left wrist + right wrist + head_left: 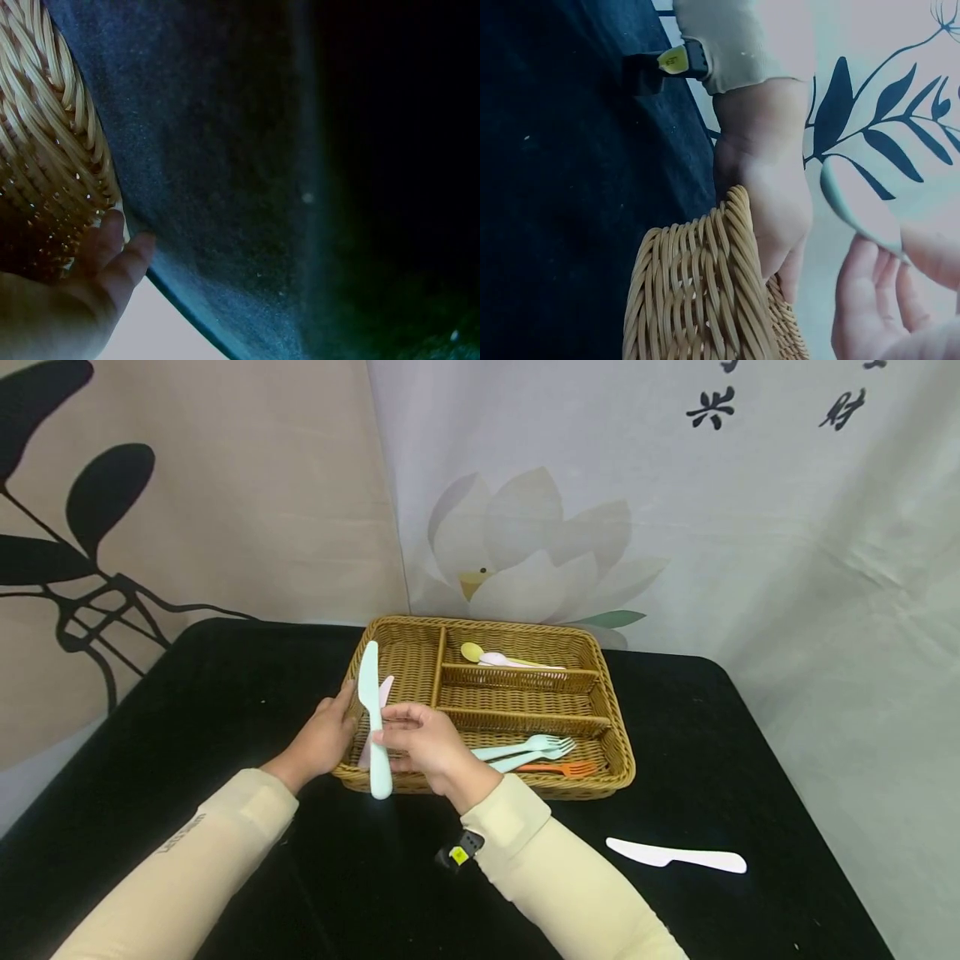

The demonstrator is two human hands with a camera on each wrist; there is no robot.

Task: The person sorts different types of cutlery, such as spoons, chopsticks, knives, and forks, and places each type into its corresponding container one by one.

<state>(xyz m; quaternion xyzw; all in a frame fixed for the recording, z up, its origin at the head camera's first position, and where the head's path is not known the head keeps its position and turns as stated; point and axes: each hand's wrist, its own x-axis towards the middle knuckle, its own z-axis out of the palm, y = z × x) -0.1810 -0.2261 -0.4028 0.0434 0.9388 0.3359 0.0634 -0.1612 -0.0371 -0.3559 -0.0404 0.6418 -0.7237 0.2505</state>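
My right hand [423,745] pinches a pale mint-green plastic knife [369,693] by its handle, with the blade pointing up toward the back. The knife is above the left compartment of a wicker cutlery basket [618,743]. Below it, partly covered by the knife and fingers, a pale pink knife [386,690] lies in that compartment. My left hand [324,733] holds the basket's left wall, fingers along the outside. In the right wrist view, the mint-green knife [859,202] shows between thumb and fingers, with the left hand [769,202] at the basket wall behind.
Two mint-green forks [525,748] and an orange fork [573,768] lie in the front compartment. A yellow spoon [472,651] and a pale pink spoon [495,659] lie in the back one. A white knife [675,855] lies on the black tablecloth [720,760], right of the basket.
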